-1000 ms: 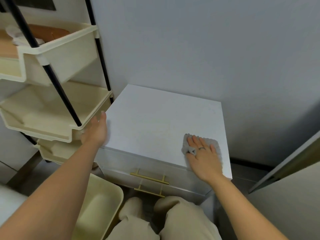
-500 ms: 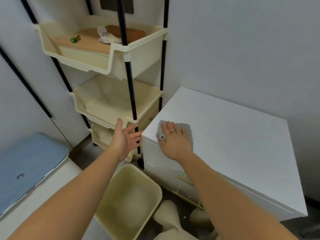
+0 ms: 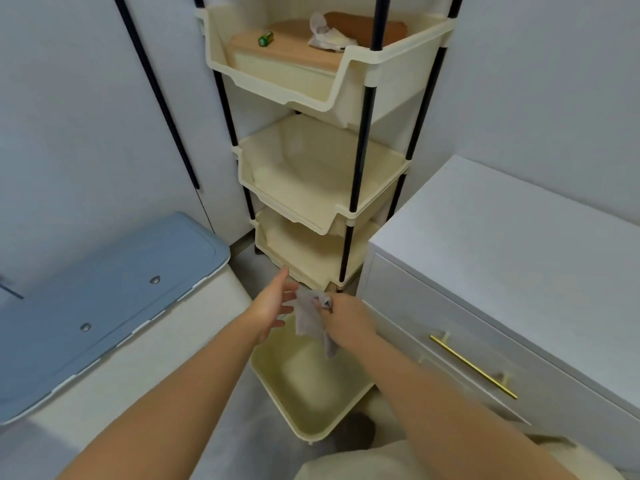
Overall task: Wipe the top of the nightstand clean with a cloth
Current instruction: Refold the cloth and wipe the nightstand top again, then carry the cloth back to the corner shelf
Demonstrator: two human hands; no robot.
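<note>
The white nightstand [image 3: 512, 223] stands at the right, its flat top bare, with a gold handle [image 3: 472, 367] on the drawer front. My right hand [image 3: 346, 320] is off the top, left of the nightstand's front corner, and grips the small grey cloth [image 3: 311, 320], which hangs down crumpled. My left hand [image 3: 273, 303] is open, fingers spread, right beside the cloth and touching its left edge. Both hands hover above a cream bin [image 3: 311, 386] on the floor.
A cream tiered rack [image 3: 322, 202] with black poles stands left of the nightstand; its top tray holds a wooden board, a crumpled wrapper and a small green item. A blue-lidded box [image 3: 104, 296] sits at the left. My knees show at the bottom.
My right hand has wiped across to the nightstand's left edge, then lifted the cloth off the top and down over the bin. My left hand moved in to meet it. The view swung left.
</note>
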